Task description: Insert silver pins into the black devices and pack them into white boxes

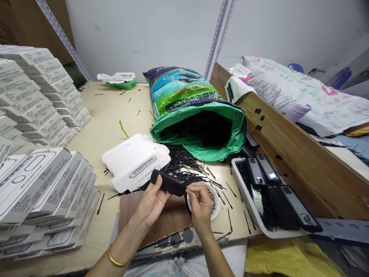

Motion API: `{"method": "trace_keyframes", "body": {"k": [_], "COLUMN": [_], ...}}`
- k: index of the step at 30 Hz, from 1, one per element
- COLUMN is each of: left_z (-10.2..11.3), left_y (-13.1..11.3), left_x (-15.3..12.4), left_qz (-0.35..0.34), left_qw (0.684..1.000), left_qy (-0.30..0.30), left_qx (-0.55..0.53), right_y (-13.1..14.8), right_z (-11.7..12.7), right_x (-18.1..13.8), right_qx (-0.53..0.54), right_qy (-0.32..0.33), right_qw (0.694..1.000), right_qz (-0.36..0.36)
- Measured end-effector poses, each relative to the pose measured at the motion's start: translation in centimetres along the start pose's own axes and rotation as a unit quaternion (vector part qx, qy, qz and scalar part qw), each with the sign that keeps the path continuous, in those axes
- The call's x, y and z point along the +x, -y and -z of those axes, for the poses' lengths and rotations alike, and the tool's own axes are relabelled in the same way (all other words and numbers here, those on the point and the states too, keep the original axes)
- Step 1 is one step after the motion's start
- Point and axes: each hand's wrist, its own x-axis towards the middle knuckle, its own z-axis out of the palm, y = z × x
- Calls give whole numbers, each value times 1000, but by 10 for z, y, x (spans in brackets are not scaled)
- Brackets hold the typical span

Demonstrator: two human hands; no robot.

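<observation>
My left hand (151,206) grips a slim black device (170,184) with rounded ends, thumb on top and fingers underneath. At the device's right end, my right hand (200,207) has thumb and forefinger pinched together. A thin black strap seems to hang down there, but what the fingertips hold is hidden. Partly behind my right hand stands a white bowl (215,214) of small metal pieces. Both hands are above a brown wood-grain board (161,219). Just beyond them lie a pile of thin black straps (184,163) and flat white cartons (132,161).
Stacks of white boxes (57,188) fill the left side. An open woven sack (184,90) lies at the back, near a green basket (122,84). On the right, a white tray (269,234) holds several black devices (281,206), beside a wooden partition (288,150).
</observation>
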Motion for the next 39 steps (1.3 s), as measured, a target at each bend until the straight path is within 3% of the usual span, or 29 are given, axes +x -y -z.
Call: {"method": "trace_keyframes", "body": {"k": [4,6,7,9,11,13,15,17,19,22,24,25,27,29,30,35,37,39], "left_z": [7,18,26,40,49,48,41,35,39,66,90,101,116,119,116,72,55,45], "left_y": [-5,-10,-12,-11,-4,8,17,18,9,-18,-36,-42,-51,-56,-60,-88,-91,-82], "left_x": [-8,-17,-22,-26,-20,-7,11,26,37,49,56,60,67,67,65,23,5,-7], "left_qz": [-30,-119,-180,-289,-310,-283,-262,-255,-290,-417,-463,-465,-448,-433,-428,-382,-300,-148], "left_qw": [998,984,962,875,774,723,711,690,642,520,444,419,397,411,432,582,669,785], "left_qy": [15,76,122,216,246,199,132,115,116,28,-44,-58,-57,-43,-33,18,103,218], "left_qx": [46,108,164,323,495,597,639,668,700,745,766,778,799,801,793,718,672,560], "right_y": [-3,-6,-7,-10,-12,-9,-3,4,9,4,-6,-12,-25,-34,-36,-13,4,19], "right_z": [-4,-2,1,9,17,21,18,6,-13,-50,-75,-85,-101,-107,-106,-74,-58,-45], "right_x": [-6,-10,-10,-9,-1,12,29,48,66,86,94,96,100,104,107,122,123,122], "right_qx": [41,67,78,81,51,3,-56,-127,-201,-304,-344,-352,-352,-341,-330,-248,-178,-106], "right_qy": [4,18,17,-21,-55,-30,41,99,147,243,288,296,295,302,308,312,314,348], "right_qw": [999,995,993,991,991,995,995,986,968,921,893,886,884,884,885,917,932,926], "right_qz": [-35,-67,-83,-107,-112,-99,-72,-34,-1,-16,-48,-63,-90,-110,-112,-25,46,98]}}
